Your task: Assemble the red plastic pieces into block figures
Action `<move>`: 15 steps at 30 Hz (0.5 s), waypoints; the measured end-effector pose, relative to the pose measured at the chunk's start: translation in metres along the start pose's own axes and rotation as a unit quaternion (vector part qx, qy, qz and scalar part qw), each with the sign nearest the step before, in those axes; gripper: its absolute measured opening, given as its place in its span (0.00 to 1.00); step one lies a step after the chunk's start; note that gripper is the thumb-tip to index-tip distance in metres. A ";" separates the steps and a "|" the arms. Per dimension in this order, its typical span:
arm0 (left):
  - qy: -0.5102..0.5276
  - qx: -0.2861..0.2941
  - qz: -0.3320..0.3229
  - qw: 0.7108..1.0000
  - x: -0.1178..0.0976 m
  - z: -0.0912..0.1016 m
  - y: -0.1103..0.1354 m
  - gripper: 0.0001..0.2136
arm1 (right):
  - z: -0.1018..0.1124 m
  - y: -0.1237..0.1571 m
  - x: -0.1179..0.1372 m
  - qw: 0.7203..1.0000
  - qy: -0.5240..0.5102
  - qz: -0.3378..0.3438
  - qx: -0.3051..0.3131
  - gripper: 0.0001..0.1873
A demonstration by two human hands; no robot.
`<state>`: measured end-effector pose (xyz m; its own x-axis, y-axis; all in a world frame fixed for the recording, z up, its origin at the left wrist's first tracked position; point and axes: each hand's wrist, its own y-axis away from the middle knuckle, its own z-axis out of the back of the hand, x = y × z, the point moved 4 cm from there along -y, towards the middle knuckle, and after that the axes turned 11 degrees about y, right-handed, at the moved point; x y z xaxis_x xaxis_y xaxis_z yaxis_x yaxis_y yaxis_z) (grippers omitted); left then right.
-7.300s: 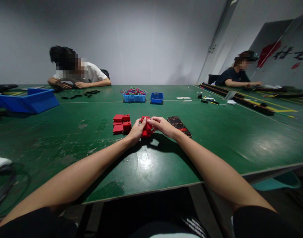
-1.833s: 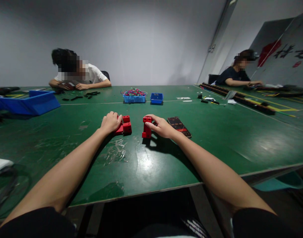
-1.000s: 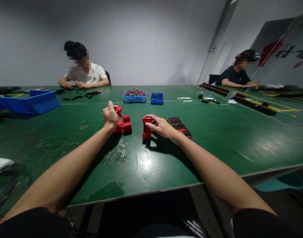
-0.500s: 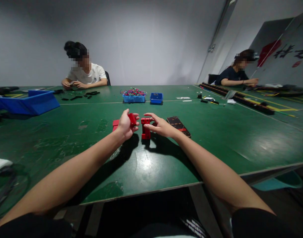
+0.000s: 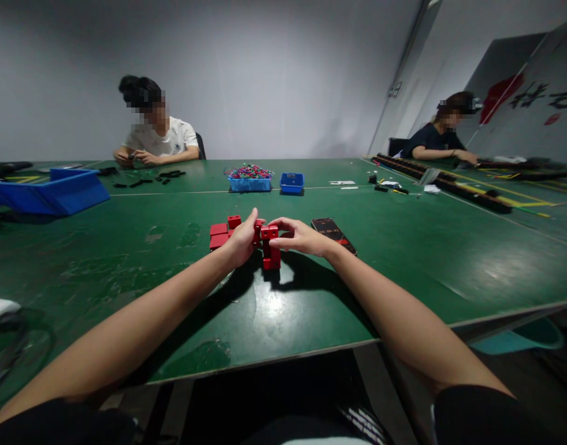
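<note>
A red block assembly (image 5: 270, 247) stands upright on the green table (image 5: 404, 259) in front of me. My right hand (image 5: 300, 236) grips its top from the right, fingers closed on it. My left hand (image 5: 241, 241) is closed on a small red block (image 5: 258, 227) and presses it against the assembly's left side. A few loose red blocks (image 5: 222, 232) lie just left of my left hand.
A black phone (image 5: 333, 233) lies right of my right hand. Two blue bins (image 5: 250, 183) (image 5: 292, 183) sit further back, one heaped with colourful bits. A large blue tray (image 5: 51, 193) is far left. Two other people work at the far side and far right.
My left hand picked a red block from the loose pile, carried it right and brought it against the assembly. My right hand stayed on the assembly.
</note>
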<state>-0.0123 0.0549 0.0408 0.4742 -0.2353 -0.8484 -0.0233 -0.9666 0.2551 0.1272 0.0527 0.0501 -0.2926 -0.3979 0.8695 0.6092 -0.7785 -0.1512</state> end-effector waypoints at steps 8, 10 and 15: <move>0.035 0.083 0.053 0.995 0.020 -0.003 -0.005 0.21 | -0.001 0.002 -0.001 0.997 -0.060 0.014 0.049 0.29; 0.045 0.090 0.050 0.994 0.024 -0.001 -0.009 0.21 | -0.002 0.003 0.000 0.996 -0.052 0.022 0.065 0.30; 0.038 0.091 0.021 0.995 0.029 0.004 -0.018 0.25 | 0.001 0.004 0.005 0.996 0.019 0.053 0.066 0.31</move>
<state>-0.0021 0.0646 0.0097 0.5340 -0.2749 -0.7995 -0.2004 -0.9599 0.1962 0.1291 0.0477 0.0537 -0.2484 -0.4947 0.8328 0.7287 -0.6619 -0.1758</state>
